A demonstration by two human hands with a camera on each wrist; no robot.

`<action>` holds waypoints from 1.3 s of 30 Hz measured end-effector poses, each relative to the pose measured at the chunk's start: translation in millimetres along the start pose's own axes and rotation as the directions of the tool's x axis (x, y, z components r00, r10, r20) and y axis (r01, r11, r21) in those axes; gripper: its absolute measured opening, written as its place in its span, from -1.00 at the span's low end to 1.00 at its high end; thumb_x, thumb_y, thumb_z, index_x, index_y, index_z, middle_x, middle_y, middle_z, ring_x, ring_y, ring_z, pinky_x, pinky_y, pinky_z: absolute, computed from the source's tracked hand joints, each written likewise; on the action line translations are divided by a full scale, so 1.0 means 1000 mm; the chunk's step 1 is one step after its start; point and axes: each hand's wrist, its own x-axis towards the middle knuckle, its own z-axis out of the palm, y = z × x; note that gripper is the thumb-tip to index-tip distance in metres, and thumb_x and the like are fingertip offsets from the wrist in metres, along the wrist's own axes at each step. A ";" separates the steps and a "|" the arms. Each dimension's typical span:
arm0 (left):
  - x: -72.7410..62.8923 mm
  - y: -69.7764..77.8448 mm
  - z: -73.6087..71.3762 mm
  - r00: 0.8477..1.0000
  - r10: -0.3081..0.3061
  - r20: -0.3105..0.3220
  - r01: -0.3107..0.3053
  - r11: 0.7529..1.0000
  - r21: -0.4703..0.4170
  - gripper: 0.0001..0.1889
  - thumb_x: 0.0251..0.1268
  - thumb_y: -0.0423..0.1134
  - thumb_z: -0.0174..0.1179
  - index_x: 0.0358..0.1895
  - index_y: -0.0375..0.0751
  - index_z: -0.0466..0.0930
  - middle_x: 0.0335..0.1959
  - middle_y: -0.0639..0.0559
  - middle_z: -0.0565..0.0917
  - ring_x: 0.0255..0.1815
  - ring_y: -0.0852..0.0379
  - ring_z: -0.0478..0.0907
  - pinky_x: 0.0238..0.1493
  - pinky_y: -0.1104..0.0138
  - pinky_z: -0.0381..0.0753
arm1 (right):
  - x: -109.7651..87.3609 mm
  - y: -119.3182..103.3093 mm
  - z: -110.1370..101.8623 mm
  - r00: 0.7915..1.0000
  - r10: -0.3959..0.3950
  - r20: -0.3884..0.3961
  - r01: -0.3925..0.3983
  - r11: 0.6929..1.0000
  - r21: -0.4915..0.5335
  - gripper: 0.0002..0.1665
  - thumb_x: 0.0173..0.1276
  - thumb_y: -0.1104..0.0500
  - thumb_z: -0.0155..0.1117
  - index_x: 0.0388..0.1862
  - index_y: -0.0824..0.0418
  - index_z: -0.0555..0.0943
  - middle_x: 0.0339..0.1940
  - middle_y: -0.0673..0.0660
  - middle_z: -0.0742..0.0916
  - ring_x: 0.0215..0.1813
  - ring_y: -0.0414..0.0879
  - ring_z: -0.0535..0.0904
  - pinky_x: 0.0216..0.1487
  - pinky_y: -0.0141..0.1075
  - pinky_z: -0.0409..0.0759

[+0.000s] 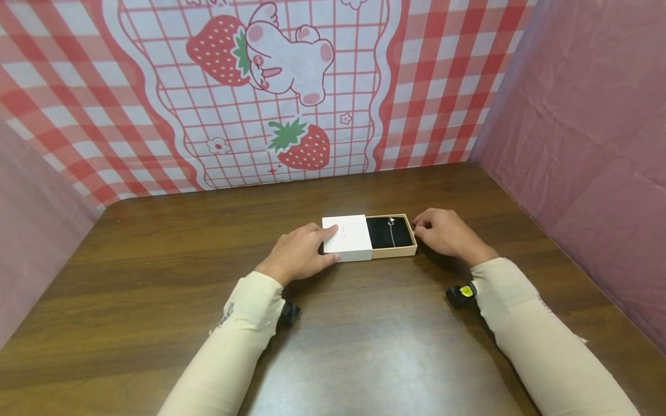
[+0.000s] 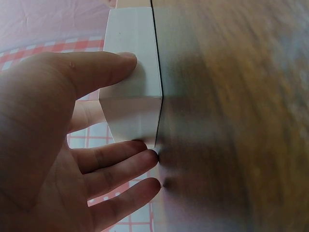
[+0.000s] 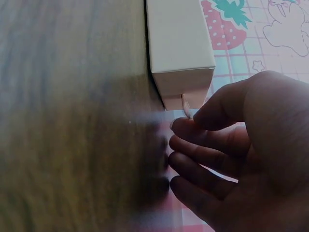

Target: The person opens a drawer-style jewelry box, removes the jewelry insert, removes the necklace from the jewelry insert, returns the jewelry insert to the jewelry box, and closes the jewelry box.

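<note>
On the table lies a white box sleeve [image 1: 355, 241] with a cream drawer [image 1: 395, 252] slid partway out to the right. A black pad [image 1: 378, 233] lines the drawer, and a thin silver chain [image 1: 392, 234] with a small charm lies across it. My left hand [image 1: 299, 252] holds the sleeve's left end, its thumb [image 2: 108, 70] against the near side and the index finger on top; other fingers reach round the end. At the drawer's right end, my right hand [image 1: 444, 232] pinches a short ribbon pull [image 3: 186, 106] between thumb and index finger.
The brown wooden table [image 1: 333, 335] is backed by a red-and-white checked cloth [image 1: 437, 75] with strawberry prints. A pink cloth wall [image 1: 583, 144] rises at the right and another at the left. Each wrist wears a small black camera [image 1: 460, 294].
</note>
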 end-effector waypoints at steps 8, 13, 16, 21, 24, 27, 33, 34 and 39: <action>0.000 0.000 0.000 1.000 0.004 0.000 -0.004 1.000 0.003 -0.30 0.34 0.15 0.24 0.51 0.10 0.34 0.16 -0.08 0.59 0.03 0.03 0.57 0.03 0.03 0.56 | 0.000 -0.001 -0.001 1.000 0.014 -0.003 -0.014 1.000 0.013 -0.82 0.38 0.23 0.20 -0.26 0.32 0.69 -0.01 0.31 0.72 0.09 0.18 0.60 0.17 0.10 0.49; 0.000 0.000 0.000 1.000 0.003 0.001 -0.003 1.000 0.002 -0.30 0.34 0.16 0.24 0.51 0.10 0.33 0.17 -0.09 0.59 0.03 0.03 0.57 0.03 0.03 0.56 | -0.001 -0.002 -0.001 1.000 0.027 -0.001 -0.027 0.999 0.019 -0.74 0.40 0.22 0.19 -0.10 0.37 0.70 -0.03 0.30 0.72 0.06 0.17 0.59 0.17 0.11 0.49; -0.001 0.000 -0.001 1.000 0.001 0.004 -0.001 1.000 0.002 -0.29 0.34 0.16 0.24 0.51 0.12 0.32 0.17 -0.08 0.59 0.03 0.03 0.57 0.02 0.03 0.56 | -0.001 -0.002 -0.001 0.999 0.035 0.000 -0.035 0.999 0.022 -0.70 0.41 0.21 0.17 -0.04 0.39 0.69 -0.04 0.30 0.72 0.04 0.17 0.59 0.17 0.11 0.49; -0.001 -0.001 0.000 1.000 0.001 0.003 -0.001 1.000 0.004 -0.30 0.34 0.16 0.24 0.51 0.12 0.33 0.17 -0.07 0.59 0.02 0.05 0.56 0.02 0.04 0.56 | -0.001 -0.002 -0.001 0.999 0.040 -0.010 -0.039 0.999 0.034 -0.69 0.44 0.20 0.13 -0.06 0.37 0.70 -0.08 0.29 0.73 -0.01 0.17 0.61 0.12 0.10 0.51; 0.000 -0.001 0.001 1.000 0.005 0.004 -0.005 1.000 0.006 -0.30 0.35 0.16 0.23 0.52 0.11 0.32 0.17 -0.07 0.58 0.02 0.06 0.55 0.02 0.05 0.56 | -0.002 -0.001 -0.002 0.998 0.049 -0.027 -0.048 0.998 0.046 -0.71 0.44 0.19 0.13 -0.09 0.34 0.71 -0.11 0.27 0.74 -0.05 0.16 0.61 0.09 0.08 0.52; 0.000 0.000 0.001 1.000 0.007 0.010 -0.007 1.000 0.006 -0.30 0.35 0.16 0.23 0.52 0.11 0.31 0.18 -0.06 0.58 0.04 0.08 0.54 0.03 0.05 0.56 | -0.002 -0.002 -0.003 0.998 0.055 -0.044 -0.052 0.997 0.057 -0.72 0.45 0.18 0.12 -0.11 0.31 0.71 -0.13 0.25 0.74 -0.08 0.13 0.60 0.06 0.06 0.52; 0.000 0.000 0.000 1.000 0.006 0.011 -0.006 1.000 0.004 -0.29 0.35 0.16 0.23 0.52 0.11 0.31 0.17 -0.07 0.58 0.02 0.08 0.54 0.03 0.05 0.56 | -0.003 -0.005 -0.004 0.996 0.064 -0.059 -0.059 0.995 0.085 -0.73 0.47 0.17 0.12 -0.10 0.30 0.70 -0.16 0.22 0.74 -0.14 0.10 0.58 -0.02 0.01 0.52; 0.000 0.000 0.000 1.000 0.005 0.011 -0.005 1.000 0.004 -0.30 0.35 0.16 0.23 0.52 0.10 0.31 0.17 -0.07 0.58 0.02 0.08 0.54 0.03 0.05 0.56 | -0.003 -0.005 -0.004 0.996 0.065 -0.063 -0.059 0.994 0.089 -0.73 0.47 0.17 0.12 -0.10 0.30 0.70 -0.17 0.22 0.74 -0.14 0.09 0.58 -0.02 0.00 0.52; 0.000 0.000 -0.001 1.000 0.002 0.017 -0.002 1.000 0.002 -0.29 0.35 0.16 0.23 0.52 0.11 0.31 0.18 -0.07 0.58 0.03 0.07 0.55 0.03 0.05 0.56 | -0.002 -0.007 -0.003 0.994 0.066 -0.088 -0.056 0.993 0.103 -0.73 0.47 0.16 0.12 -0.12 0.28 0.69 -0.19 0.20 0.73 -0.16 0.08 0.58 -0.06 -0.03 0.52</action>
